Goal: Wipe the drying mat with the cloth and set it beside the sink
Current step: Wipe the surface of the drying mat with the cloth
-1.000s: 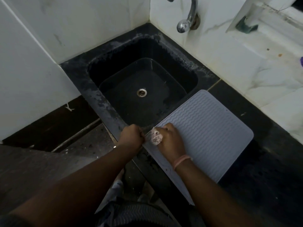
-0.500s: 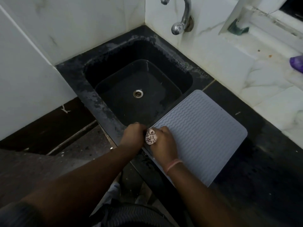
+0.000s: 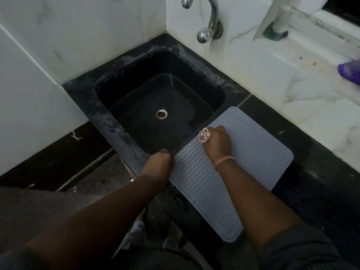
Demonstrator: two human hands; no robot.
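Observation:
A grey drying mat point(image 3: 251, 152) with wavy ridges lies on the black counter point(image 3: 315, 172) right of the black sink point(image 3: 161, 106), its left edge reaching over the sink rim. My right hand point(image 3: 217, 143) grips a small bunched patterned cloth point(image 3: 203, 135) and presses it on the mat's left part. My left hand point(image 3: 158, 164) holds the mat's near left edge with curled fingers at the sink's front corner.
A chrome tap point(image 3: 206, 22) sticks out of the white marble wall above the sink. A purple object point(image 3: 350, 72) lies on the white ledge at the far right. A green item point(image 3: 274, 34) sits by the window frame. Dark floor lies below at the left.
My right hand has slid the cloth away from me along the mat's left edge, apart from my left hand. The left hand stays at the mat's near edge.

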